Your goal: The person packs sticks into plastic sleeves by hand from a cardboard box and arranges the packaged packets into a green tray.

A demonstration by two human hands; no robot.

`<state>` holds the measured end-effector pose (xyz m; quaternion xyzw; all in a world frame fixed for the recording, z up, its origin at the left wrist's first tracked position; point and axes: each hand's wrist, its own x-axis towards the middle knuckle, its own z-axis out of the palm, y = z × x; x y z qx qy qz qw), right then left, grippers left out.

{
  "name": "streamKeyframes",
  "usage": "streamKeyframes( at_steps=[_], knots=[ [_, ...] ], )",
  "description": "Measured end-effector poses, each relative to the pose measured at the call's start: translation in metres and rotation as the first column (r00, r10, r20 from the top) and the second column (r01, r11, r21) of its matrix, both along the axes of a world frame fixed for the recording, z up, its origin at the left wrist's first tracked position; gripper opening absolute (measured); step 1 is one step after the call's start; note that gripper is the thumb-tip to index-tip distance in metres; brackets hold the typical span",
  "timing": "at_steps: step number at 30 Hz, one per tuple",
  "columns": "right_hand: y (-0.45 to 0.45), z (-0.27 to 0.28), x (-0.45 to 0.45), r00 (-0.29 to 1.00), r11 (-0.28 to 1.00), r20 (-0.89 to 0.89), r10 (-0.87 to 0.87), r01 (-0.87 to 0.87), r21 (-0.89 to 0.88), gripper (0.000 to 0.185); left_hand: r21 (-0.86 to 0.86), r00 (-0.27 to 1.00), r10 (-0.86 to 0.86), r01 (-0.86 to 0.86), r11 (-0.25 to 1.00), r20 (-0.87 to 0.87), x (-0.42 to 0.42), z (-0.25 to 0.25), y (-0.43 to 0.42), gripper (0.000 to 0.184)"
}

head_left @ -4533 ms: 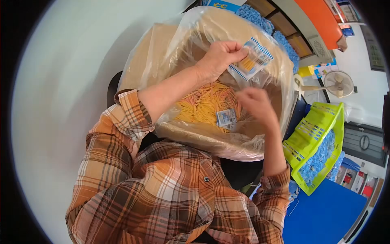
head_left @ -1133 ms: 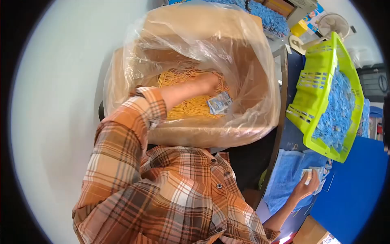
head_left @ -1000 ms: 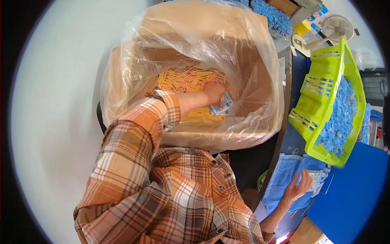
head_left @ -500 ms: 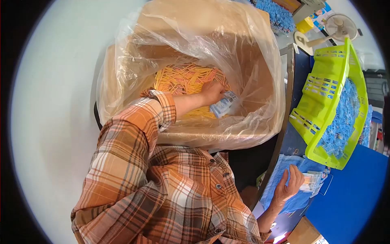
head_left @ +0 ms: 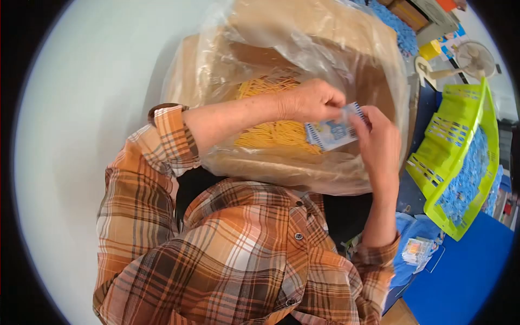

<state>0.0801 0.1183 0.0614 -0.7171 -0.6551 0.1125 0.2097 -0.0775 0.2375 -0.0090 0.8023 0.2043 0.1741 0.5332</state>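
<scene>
Over the open box, my left hand [head_left: 311, 102] and my right hand [head_left: 379, 141] come together on a small white-and-blue printed plastic packet [head_left: 333, 132]. My left fingers pinch its upper corner. The right thumb and fingers close on the edge nearest them. What the packet contains cannot be made out. Below lie many thin yellow sticks [head_left: 276, 132], heaped in the cardboard box [head_left: 379, 54]. Clear plastic film [head_left: 271, 172] lines the box and folds over its rim.
On the right, a lime-green basket [head_left: 433, 143] holds a heap of small blue pieces [head_left: 463, 181]. Several similar packets [head_left: 417, 252] lie on a blue cloth [head_left: 403, 227] at lower right. A fan [head_left: 474, 58] and a yellow container [head_left: 429, 50] stand at the upper right.
My right hand has moved from beside the packets on the cloth up to the box and taken hold of the packet. My left hand has lifted the packet; the camera view has shifted.
</scene>
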Motion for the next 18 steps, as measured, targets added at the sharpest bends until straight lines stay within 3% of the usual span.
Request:
streamKeyframes(
  at_steps=[2,3,5,6,9,10,11,13,18],
  knots=[
    [0.023,-0.013,-0.005,0.991,1.0,-0.13,0.028,-0.026,0.015,0.017,-0.176,0.997,0.074,-0.069,0.982,0.02,-0.011,0.006,-0.001,0.021],
    [0.038,-0.017,-0.01,0.976,0.999,-0.216,0.031,-0.027,0.021,0.017,-0.097,0.988,0.151,-0.146,0.984,0.043,-0.019,0.003,0.007,0.021],
    [0.068,-0.035,-0.018,0.797,0.986,-0.601,-0.065,-0.041,-0.161,0.019,0.062,0.951,0.29,-0.298,0.953,0.111,-0.038,-0.008,0.023,0.021],
    [0.078,-0.046,-0.022,0.655,0.967,-0.743,-0.141,-0.071,-0.246,0.019,0.015,0.926,0.357,-0.362,0.932,0.121,-0.05,-0.012,0.026,0.02],
    [0.083,-0.09,-0.035,0.833,0.761,-0.548,0.081,-0.406,-0.505,0.023,-0.137,0.83,0.541,-0.525,0.84,0.137,-0.069,-0.014,0.023,0.02],
    [0.085,-0.113,-0.043,0.84,0.678,-0.434,0.325,-0.527,-0.512,0.022,-0.197,0.797,0.587,-0.558,0.806,0.141,-0.072,-0.015,0.021,0.02],
    [0.084,-0.138,-0.051,0.773,0.569,-0.31,0.554,-0.623,-0.536,0.022,-0.258,0.762,0.632,-0.588,0.767,0.141,-0.073,-0.014,0.02,0.019],
    [0.074,-0.187,-0.068,0.62,0.492,-0.063,0.782,-0.676,-0.548,0.02,-0.336,0.742,0.641,-0.564,0.755,0.196,-0.069,-0.007,0.02,0.019],
    [0.062,-0.203,-0.097,0.496,0.423,0.08,0.865,-0.633,-0.649,0.016,-0.371,0.716,0.655,-0.555,0.745,0.243,-0.059,0.008,0.014,0.017]
  ],
)
